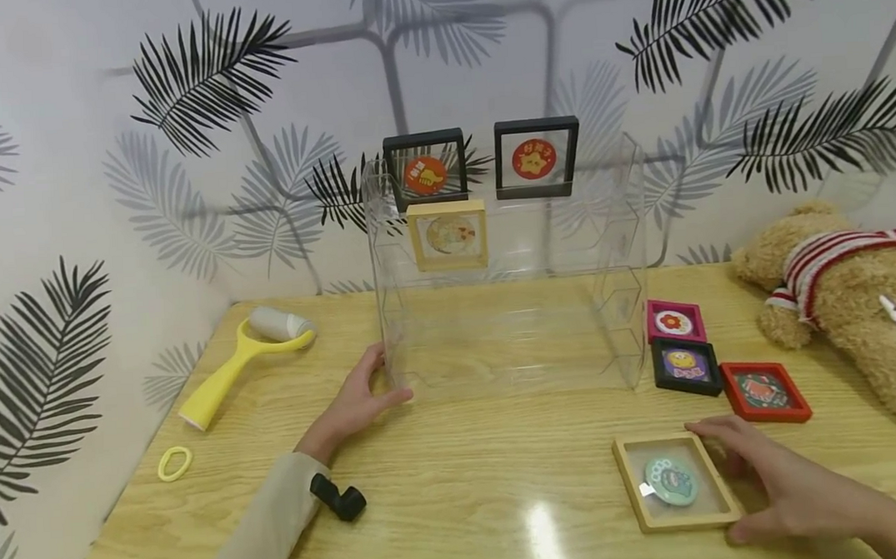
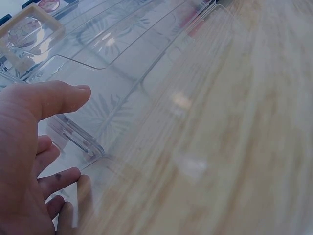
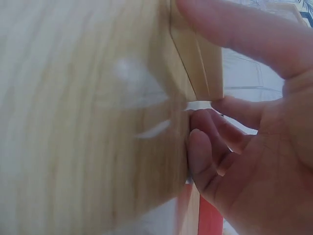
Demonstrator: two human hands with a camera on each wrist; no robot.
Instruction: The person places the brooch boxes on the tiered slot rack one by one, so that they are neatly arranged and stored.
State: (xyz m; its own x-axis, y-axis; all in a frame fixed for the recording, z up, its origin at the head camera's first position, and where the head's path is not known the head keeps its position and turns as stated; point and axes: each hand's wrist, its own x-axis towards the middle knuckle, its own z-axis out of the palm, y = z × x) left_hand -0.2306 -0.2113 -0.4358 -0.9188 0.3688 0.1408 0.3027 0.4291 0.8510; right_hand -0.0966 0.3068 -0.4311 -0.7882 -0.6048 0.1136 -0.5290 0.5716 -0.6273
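Observation:
A light wood-coloured square display frame (image 1: 629, 472) with a round green badge (image 1: 671, 482) inside lies on the table at the front right. My right hand (image 1: 780, 482) spans its right side, thumb at the near corner and index fingertip at the far corner. The right wrist view shows that frame's edge (image 3: 208, 63) between thumb and index finger, the other fingers curled below. By the lower left corner of a clear acrylic display rack (image 1: 498, 386) is my left hand (image 1: 356, 404), thumb in front and fingers along the side. Contact with the rack is hard to tell.
Black frames (image 1: 539, 196) and a pale yellow frame (image 1: 449, 263) stand on the rack. Right of it lie pink (image 1: 697, 310), black (image 1: 714, 385) and red (image 1: 787, 411) frames and a teddy bear (image 1: 854, 295). A yellow-handled roller (image 1: 220, 385) and yellow ring (image 1: 163, 469) lie left.

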